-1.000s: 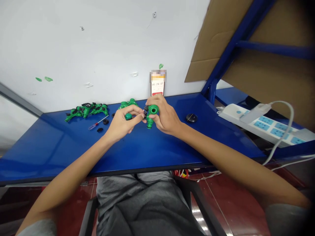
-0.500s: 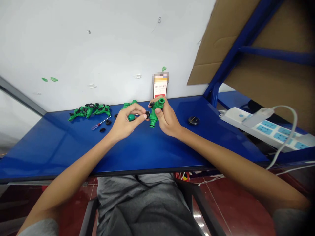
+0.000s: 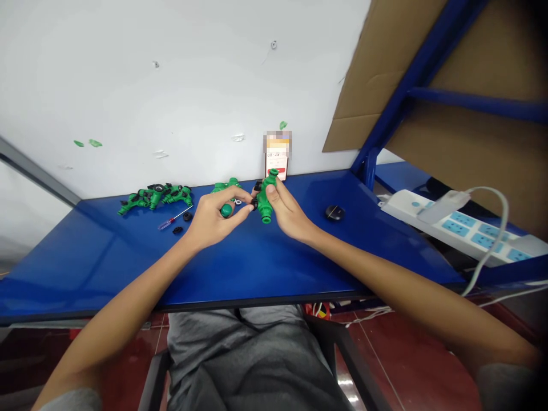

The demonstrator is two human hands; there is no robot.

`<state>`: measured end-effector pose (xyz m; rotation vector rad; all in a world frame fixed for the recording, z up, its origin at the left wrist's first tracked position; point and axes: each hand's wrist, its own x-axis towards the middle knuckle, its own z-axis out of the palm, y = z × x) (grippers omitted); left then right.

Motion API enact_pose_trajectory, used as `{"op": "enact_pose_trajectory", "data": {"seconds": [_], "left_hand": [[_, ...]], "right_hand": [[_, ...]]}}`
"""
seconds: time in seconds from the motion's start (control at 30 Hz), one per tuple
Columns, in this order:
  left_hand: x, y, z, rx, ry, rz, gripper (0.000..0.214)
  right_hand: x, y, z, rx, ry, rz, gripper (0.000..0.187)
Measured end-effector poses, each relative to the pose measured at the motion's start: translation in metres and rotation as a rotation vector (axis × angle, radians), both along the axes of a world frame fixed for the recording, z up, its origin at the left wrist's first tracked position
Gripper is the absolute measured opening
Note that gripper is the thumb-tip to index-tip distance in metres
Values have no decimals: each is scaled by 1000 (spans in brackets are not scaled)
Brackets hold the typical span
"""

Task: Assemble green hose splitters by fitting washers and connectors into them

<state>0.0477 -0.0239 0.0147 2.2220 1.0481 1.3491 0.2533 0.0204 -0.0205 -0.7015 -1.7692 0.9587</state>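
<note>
Right hand [image 3: 289, 216] is clenched round a green plastic hose connector [image 3: 266, 212] held above the glossy blue table [image 3: 274, 262], left hand [image 3: 209, 224] pinching a round green plastic cap [image 3: 226, 210] (tiny, so a slipped pinch could drop it).

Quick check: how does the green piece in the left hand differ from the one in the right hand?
The green connector in the right hand is long and stands nearly upright, while the green knob in the left hand is small and round. The connector sticks out past the fingers at both ends; the knob shows only its rounded end. Both look like the same bright green plastic.
</note>
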Motion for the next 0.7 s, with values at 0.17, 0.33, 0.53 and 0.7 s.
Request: {"op": "enact_pose_trajectory", "data": {"seconds": [0.17,0.33,0.53,0.7], "left_hand": [[-1,2,0,-86,-34,-13,11],[-3,4,-4,30,15,-50,7],[-4,5,-5,233,100,-86,6],[-3,4,-4,404,199,-72,9]], "right_hand": [[3,5,-2,67,-36,-17,62],[-1,6,-3,-51,23,43,64],[-8,7,-6,-227,128,167,60],[-11,7,-8,-352,235,288,58]]}}
